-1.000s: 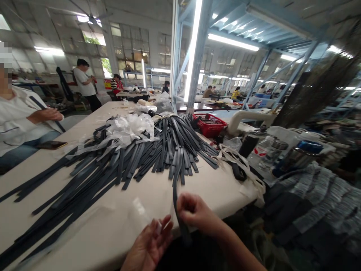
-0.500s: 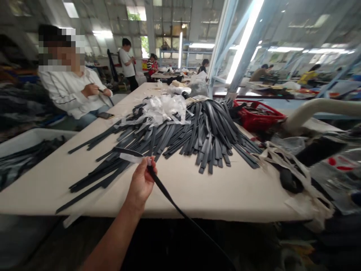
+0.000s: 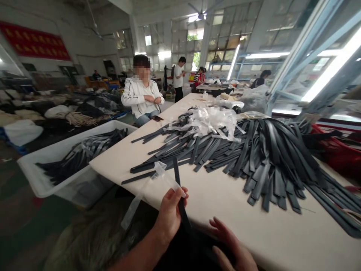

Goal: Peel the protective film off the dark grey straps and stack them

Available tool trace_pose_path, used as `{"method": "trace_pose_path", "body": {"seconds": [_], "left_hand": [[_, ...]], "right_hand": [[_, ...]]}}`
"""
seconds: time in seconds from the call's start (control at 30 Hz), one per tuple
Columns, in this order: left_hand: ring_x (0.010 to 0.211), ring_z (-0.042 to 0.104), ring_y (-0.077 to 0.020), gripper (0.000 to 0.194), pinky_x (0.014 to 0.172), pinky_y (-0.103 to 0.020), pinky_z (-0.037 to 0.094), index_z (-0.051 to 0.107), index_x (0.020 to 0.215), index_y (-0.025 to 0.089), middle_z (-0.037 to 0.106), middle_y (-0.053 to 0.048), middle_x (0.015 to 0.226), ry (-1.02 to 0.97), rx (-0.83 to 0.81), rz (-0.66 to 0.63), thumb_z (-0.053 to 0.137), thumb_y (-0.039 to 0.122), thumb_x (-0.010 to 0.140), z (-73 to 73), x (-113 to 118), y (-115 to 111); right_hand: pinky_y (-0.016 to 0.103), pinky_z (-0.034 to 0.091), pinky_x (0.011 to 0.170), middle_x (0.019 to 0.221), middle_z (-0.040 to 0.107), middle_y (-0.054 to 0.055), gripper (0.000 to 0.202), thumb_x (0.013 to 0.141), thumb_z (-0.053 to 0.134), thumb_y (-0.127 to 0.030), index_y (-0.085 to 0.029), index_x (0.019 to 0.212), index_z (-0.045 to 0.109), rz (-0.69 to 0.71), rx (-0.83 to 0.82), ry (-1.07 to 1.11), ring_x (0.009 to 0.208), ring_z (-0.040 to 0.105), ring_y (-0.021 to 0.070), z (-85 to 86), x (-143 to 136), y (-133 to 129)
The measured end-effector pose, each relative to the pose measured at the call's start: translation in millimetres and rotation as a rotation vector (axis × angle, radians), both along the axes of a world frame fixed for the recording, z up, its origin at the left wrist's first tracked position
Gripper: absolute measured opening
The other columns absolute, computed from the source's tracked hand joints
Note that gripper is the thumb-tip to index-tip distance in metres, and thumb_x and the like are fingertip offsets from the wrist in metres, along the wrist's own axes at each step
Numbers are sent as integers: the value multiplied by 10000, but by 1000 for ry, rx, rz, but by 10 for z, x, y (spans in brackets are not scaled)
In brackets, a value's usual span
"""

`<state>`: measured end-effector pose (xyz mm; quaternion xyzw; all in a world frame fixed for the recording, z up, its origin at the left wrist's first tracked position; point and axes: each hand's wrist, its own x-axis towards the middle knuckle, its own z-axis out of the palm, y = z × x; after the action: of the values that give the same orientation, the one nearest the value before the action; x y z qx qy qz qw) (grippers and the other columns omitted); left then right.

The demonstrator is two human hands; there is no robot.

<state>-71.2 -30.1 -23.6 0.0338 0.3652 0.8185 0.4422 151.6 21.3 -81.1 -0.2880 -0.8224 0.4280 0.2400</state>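
My left hand (image 3: 172, 210) is closed around a dark flat strap (image 3: 176, 171), whose short end sticks up above the fingers while the rest runs down toward my lap. A translucent white plastic strip (image 3: 162, 172) is pinched in the same hand and trails off to the left. Low in the view, my right hand (image 3: 232, 244) is beside the table's front edge, its fingers apart and nothing visible in them. Beyond both hands a big pile of dark straps (image 3: 262, 150) covers the table, with crumpled white plastic strips (image 3: 211, 120) on top.
A white bin (image 3: 76, 188) holding dark straps stands left of the cream tabletop (image 3: 113, 160). Across the table's left side sits a person in white (image 3: 142, 96), near a phone (image 3: 157, 118). At right are a red basket (image 3: 338, 150) and a blue metal frame (image 3: 284, 82).
The view has swung left, bringing the whole bin into sight. My right hand has come into view. The left hand still grips the strap, now with its end pointing up.
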Motion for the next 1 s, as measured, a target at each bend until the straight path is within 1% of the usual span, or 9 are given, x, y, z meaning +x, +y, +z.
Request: {"method": "trace_pose_path", "body": {"seconds": [0.07,0.17,0.27,0.37,0.43,0.5,0.6,0.73,1.0], "left_hand": [[652,591,-99,340,642,-203,480,713,802,142,667,-15,712,43,13,-66,886,380,632,-55,93,-110],[617,571,-100,286,628,-223,461,718,807,145,652,-11,685,164,66,-135,840,380,697,-96,116,-255],[483,537,-95,285,476,-224,411,734,834,143,651,-15,652,297,63,-221,805,400,734,-38,-7,-377],[572,635,-138,287,550,-240,505,752,813,139,714,-47,714,305,40,-35,823,399,714,89,-241,-460],[742,696,-166,294,714,-250,559,745,749,143,753,-65,811,167,45,176,880,378,638,162,-440,-483],[776,713,-171,305,735,-258,578,732,746,151,764,-63,843,-14,46,264,904,358,602,196,-633,-485],[737,715,-147,198,690,-247,589,712,773,159,765,-53,837,-183,19,274,841,297,713,195,-809,-468],[710,713,-131,96,666,-243,590,698,812,162,758,-40,814,-253,-2,260,717,248,848,189,-770,-432],[680,703,-129,172,641,-234,581,695,839,162,742,-13,754,-246,25,174,810,261,758,160,-628,-404]], "right_hand": [[410,433,1115,1480,501,137,642,920,574,-404,-199,1501,391,178,-156,63,1327,523,266,162,-471,15],[432,404,1135,1505,465,153,699,881,620,-454,-172,1485,410,302,-305,126,1378,455,294,323,-999,-6],[350,606,773,1150,713,141,651,917,550,-505,-169,1461,427,293,-382,82,917,725,245,441,-1219,-20],[233,480,441,718,678,9,613,964,426,-539,-180,1461,419,272,-361,34,448,580,123,599,-1196,-25],[205,422,407,628,619,-24,578,973,397,-541,-179,1416,481,231,-310,15,398,517,97,712,-1114,-26],[198,406,404,601,597,-30,537,978,397,-525,-174,1356,544,198,-264,-12,395,502,91,794,-1024,-32],[191,405,411,589,592,-31,469,989,401,-483,-181,1284,606,216,-191,-57,409,501,89,820,-918,-66],[185,424,440,588,597,-34,408,1009,382,-418,-197,1246,630,246,-119,-115,442,524,94,733,-876,-127],[187,412,423,617,620,-26,415,1009,377,-427,-194,1253,618,190,-108,-98,431,514,97,580,-848,-116]]}}
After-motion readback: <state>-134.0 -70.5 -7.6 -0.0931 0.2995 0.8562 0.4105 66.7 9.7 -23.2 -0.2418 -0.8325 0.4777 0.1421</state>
